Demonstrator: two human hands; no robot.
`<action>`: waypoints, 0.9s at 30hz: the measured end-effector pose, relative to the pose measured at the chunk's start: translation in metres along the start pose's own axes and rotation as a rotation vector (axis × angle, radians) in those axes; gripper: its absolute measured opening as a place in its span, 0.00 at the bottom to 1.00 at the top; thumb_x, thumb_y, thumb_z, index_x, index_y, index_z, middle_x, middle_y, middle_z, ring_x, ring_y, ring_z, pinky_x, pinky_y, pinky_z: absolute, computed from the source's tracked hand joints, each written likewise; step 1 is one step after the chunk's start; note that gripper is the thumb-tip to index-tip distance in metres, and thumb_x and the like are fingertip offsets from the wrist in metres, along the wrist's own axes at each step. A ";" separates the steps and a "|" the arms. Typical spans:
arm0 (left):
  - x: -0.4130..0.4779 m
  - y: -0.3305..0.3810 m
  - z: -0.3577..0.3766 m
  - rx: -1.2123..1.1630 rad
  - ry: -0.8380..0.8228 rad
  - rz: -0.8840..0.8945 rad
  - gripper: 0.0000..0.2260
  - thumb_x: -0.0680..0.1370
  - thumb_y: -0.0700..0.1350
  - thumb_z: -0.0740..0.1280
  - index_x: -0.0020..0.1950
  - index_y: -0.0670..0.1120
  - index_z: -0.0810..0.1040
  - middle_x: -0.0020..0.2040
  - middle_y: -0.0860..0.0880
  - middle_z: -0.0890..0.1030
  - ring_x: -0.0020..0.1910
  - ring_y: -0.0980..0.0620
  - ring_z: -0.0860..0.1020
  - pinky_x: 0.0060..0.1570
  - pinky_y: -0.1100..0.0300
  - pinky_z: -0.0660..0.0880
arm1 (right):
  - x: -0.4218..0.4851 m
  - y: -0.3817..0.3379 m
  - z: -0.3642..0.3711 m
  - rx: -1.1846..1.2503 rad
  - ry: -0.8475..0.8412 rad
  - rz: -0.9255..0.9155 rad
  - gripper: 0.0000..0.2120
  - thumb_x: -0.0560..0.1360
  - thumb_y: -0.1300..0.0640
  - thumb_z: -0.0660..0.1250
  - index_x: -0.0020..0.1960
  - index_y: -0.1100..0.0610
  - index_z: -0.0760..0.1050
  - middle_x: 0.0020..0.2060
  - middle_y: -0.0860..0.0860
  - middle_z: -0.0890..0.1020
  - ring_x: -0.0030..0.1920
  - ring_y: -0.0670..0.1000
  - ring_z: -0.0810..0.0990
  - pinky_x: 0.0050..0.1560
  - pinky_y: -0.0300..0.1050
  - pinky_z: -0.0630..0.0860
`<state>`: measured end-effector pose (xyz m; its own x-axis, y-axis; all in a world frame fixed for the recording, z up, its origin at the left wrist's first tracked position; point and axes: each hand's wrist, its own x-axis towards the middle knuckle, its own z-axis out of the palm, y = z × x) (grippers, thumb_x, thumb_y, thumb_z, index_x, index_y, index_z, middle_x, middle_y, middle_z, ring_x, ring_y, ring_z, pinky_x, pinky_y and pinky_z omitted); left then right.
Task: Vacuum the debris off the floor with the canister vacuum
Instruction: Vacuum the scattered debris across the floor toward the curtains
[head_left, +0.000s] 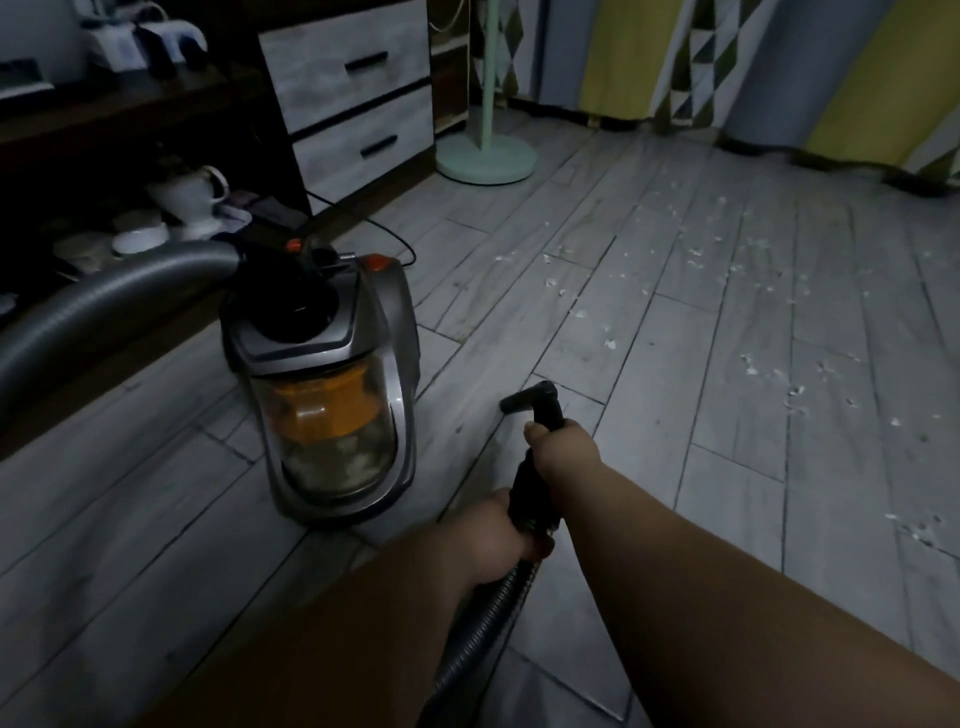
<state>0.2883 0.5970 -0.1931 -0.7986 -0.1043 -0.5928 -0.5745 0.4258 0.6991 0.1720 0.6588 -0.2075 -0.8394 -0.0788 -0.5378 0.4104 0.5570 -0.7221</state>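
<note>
The right hand curls its fingers round the black wand behind the nozzle while the left hand clasps the hose joint, seemingly to steer the tip from beside the vacuum toward debris scattered rightward across the floor.

Glossy plastic vacuum canister, ribbed matt hose, pale wood-grain floor.
</note>
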 end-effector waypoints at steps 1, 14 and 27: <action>0.009 0.004 -0.001 0.012 0.014 0.002 0.17 0.73 0.52 0.69 0.60 0.53 0.72 0.53 0.49 0.79 0.50 0.50 0.78 0.52 0.55 0.75 | 0.008 -0.003 -0.002 0.023 0.003 -0.005 0.20 0.79 0.52 0.62 0.67 0.59 0.70 0.56 0.60 0.78 0.55 0.62 0.78 0.50 0.50 0.74; 0.118 0.063 -0.013 0.047 -0.008 0.035 0.18 0.74 0.51 0.69 0.63 0.52 0.72 0.53 0.50 0.79 0.50 0.50 0.77 0.48 0.58 0.73 | 0.106 -0.040 -0.047 0.099 0.058 0.022 0.19 0.78 0.52 0.62 0.67 0.59 0.70 0.56 0.60 0.79 0.55 0.62 0.78 0.55 0.54 0.76; 0.158 0.151 0.027 -0.118 -0.143 0.045 0.15 0.73 0.48 0.69 0.59 0.50 0.74 0.53 0.45 0.80 0.51 0.44 0.79 0.55 0.45 0.77 | 0.144 -0.058 -0.146 0.062 0.067 0.142 0.20 0.80 0.53 0.62 0.66 0.66 0.69 0.60 0.63 0.77 0.60 0.64 0.77 0.63 0.59 0.73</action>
<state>0.0804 0.6689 -0.1923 -0.7951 0.0443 -0.6049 -0.5628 0.3182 0.7629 -0.0246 0.7361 -0.1792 -0.7923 0.0532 -0.6078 0.5460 0.5064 -0.6674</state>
